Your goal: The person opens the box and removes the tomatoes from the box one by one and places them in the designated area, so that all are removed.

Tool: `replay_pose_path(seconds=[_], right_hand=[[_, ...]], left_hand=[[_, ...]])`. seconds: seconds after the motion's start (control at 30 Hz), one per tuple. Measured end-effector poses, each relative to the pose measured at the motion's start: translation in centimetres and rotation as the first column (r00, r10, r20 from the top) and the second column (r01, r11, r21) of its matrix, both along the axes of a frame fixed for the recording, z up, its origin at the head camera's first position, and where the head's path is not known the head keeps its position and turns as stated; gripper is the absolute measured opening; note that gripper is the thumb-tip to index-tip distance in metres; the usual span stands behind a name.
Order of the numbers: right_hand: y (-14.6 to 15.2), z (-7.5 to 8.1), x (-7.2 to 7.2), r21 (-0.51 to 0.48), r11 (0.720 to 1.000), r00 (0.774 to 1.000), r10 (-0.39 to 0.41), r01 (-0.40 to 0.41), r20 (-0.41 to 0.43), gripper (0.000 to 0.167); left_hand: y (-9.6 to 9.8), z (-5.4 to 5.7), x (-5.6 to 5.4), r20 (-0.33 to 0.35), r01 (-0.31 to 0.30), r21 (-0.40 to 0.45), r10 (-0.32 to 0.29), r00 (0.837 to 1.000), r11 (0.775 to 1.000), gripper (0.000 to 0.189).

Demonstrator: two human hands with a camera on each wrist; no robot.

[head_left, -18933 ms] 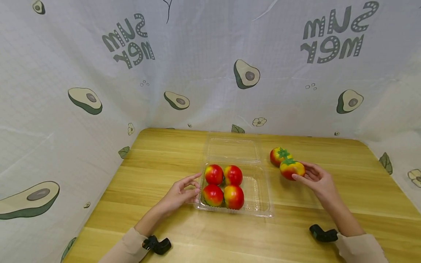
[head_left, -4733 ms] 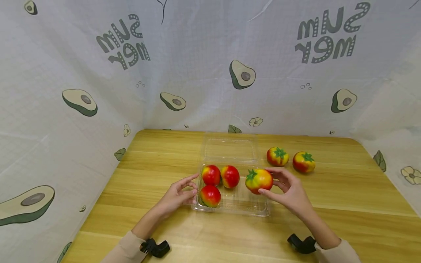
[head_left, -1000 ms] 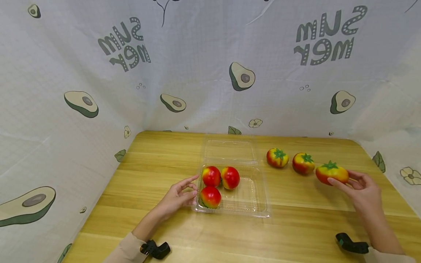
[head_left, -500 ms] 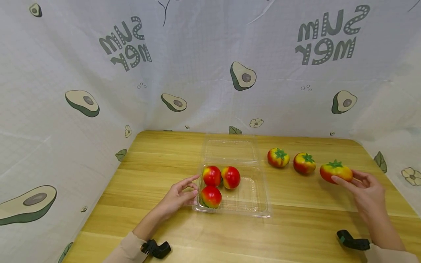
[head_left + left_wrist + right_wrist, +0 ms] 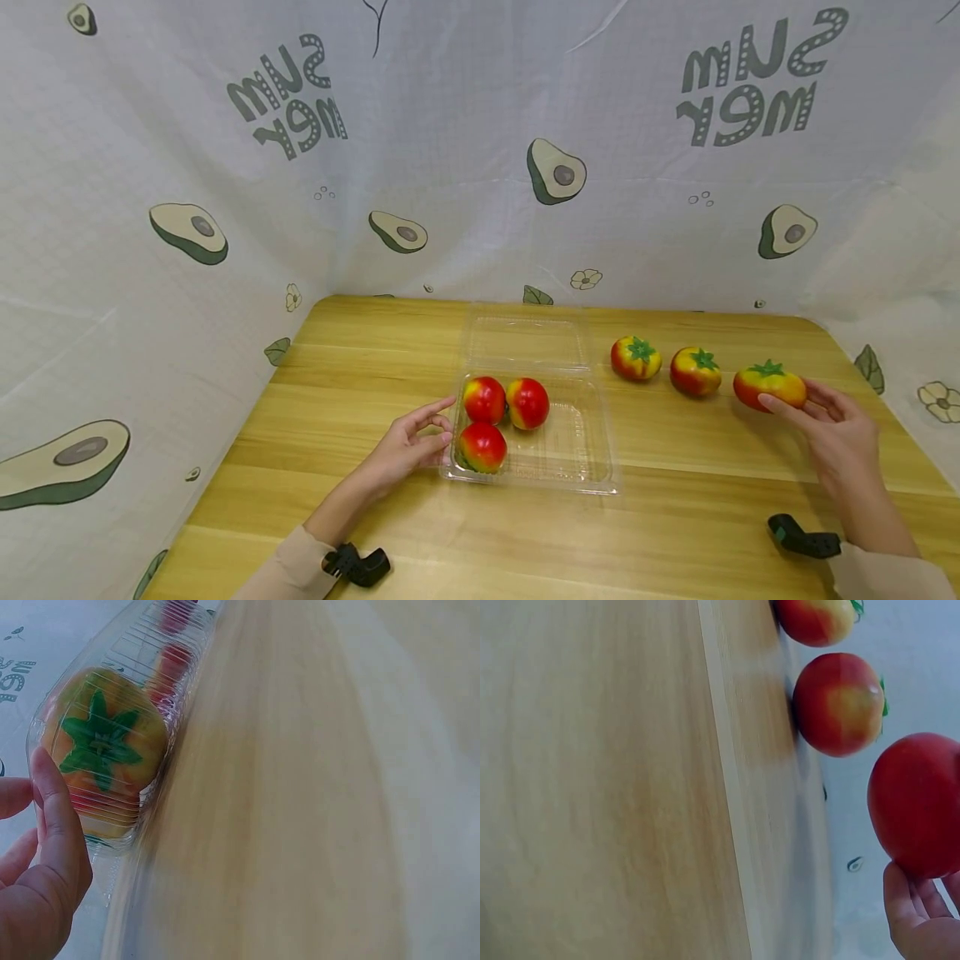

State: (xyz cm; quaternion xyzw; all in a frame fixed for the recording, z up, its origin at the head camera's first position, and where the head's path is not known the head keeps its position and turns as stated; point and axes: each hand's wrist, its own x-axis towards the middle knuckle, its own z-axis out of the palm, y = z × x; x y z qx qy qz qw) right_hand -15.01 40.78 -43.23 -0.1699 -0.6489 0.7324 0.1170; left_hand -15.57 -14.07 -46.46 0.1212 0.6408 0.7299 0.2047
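My right hand holds a glossy red-and-yellow tomato with a green star-shaped top, its thumb on the near side. The right wrist view shows this tomato's red underside raised above the tabletop, over the fingers. My left hand touches the left wall of a clear plastic clamshell box, index finger and thumb apart along it. Inside the box's left half sit three tomatoes, red sides up. Through the box wall in the left wrist view, one tomato's green star top faces sideways.
Two more tomatoes, one left and one right, stand on the wooden table in a row toward the held one, green tops up. The box's clear lid lies folded back behind it. A patterned cloth hangs around the table.
Earlier four tomatoes sat in the box; now three. My right hand has carried one from over the box to the right of the two on the table. My left hand has stayed put.
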Motion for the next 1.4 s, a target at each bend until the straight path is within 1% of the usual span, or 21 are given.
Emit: replay_pose_path(seconds=[0.07, 0.23, 0.3, 0.37, 0.47, 0.63, 0.77, 0.93, 1.13, 1.4], right_hand=[[0.1, 0.0, -0.1, 0.001, 1.000, 1.000, 0.000, 0.000, 0.010, 0.057], [0.4, -0.1, -0.4, 0.056, 0.998, 0.998, -0.018, 0.015, 0.062, 0.075], [0.5, -0.3, -0.6, 0.065, 0.998, 0.997, -0.027, 0.023, 0.067, 0.079], [0.6, -0.4, -0.7, 0.049, 0.998, 0.998, -0.028, 0.026, 0.055, 0.080], [0.8, -0.7, -0.9, 0.030, 0.999, 0.999, -0.034, 0.032, 0.042, 0.075], [0.9, -1.0, -1.1, 0.016, 0.999, 0.999, -0.042, 0.041, 0.034, 0.057], [0.8, -0.9, -1.3, 0.028, 0.999, 0.998, -0.043, 0.042, 0.048, 0.054], [0.6, -0.8, -1.4, -0.001, 0.998, 0.997, -0.055, 0.056, 0.051, 0.048], [0.4, -0.7, -1.8, 0.004, 0.996, 0.993, -0.090, 0.090, 0.081, 0.049], [0.7, -0.9, -2.5, -0.015, 0.993, 0.986, -0.119, 0.121, 0.117, 0.062]], left_hand=[[0.0, 0.0, 0.0, -0.001, 0.002, 0.002, -0.002, 1.000, 1.000, 0.058], [0.0, 0.0, -0.1, -0.005, 0.008, 0.000, -0.008, 1.000, 1.000, 0.058], [0.0, 0.0, -0.1, -0.006, 0.009, -0.002, -0.009, 1.000, 1.000, 0.058], [-0.1, -0.1, -0.1, -0.008, 0.010, -0.002, -0.010, 1.000, 1.000, 0.058], [-0.1, -0.2, -0.2, -0.015, 0.016, 0.001, -0.016, 1.000, 1.000, 0.059], [-0.2, -0.2, -0.2, -0.026, 0.019, 0.005, -0.019, 0.999, 1.000, 0.059], [-0.2, -0.1, -0.1, -0.026, 0.016, 0.007, -0.016, 1.000, 1.000, 0.059], [-0.2, -0.1, -0.2, -0.021, 0.016, 0.008, -0.016, 1.000, 1.000, 0.059], [-0.1, -0.1, -0.1, -0.020, 0.021, 0.014, -0.021, 1.000, 1.000, 0.059], [-0.1, -0.3, -0.2, -0.028, 0.028, 0.017, -0.027, 0.999, 0.999, 0.060]])
